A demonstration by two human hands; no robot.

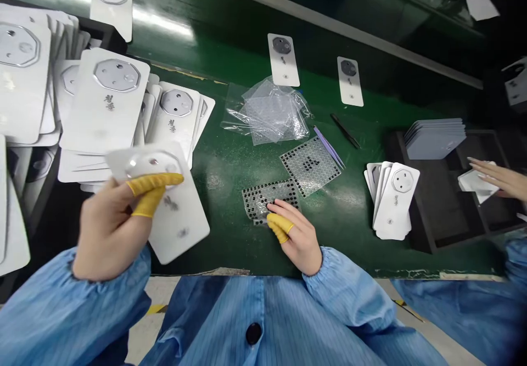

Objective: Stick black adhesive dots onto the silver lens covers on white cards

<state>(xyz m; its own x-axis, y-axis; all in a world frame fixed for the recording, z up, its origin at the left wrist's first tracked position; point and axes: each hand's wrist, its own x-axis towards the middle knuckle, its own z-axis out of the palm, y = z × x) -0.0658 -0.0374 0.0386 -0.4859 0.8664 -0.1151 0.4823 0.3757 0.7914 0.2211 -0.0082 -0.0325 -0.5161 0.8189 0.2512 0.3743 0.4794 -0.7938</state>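
Note:
My left hand point(119, 218) pinches a white phone back cover point(181, 229) between thumb and index finger, both in yellow finger cots. That cover is tilted and slightly blurred, its octagonal camera area partly behind my fingers. My right hand point(294, 234) rests at a clear sheet of small black round pieces point(255, 198). Its thumb and index finger, also in yellow cots, are pressed together at the sheet's lower edge; whatever lies between them is hidden. A second such sheet point(317, 165) lies just beyond, with purple tweezers point(329, 146) across its edge.
Stacked phone back covers point(102, 102) fill the left side. Clear plastic bags point(274, 111), dark tweezers point(346, 130) and two single covers point(284, 61) lie farther back. To the right are a fanned pile of covers point(395, 204), a black divided tray point(444, 223) and a co-worker's hand point(502, 179).

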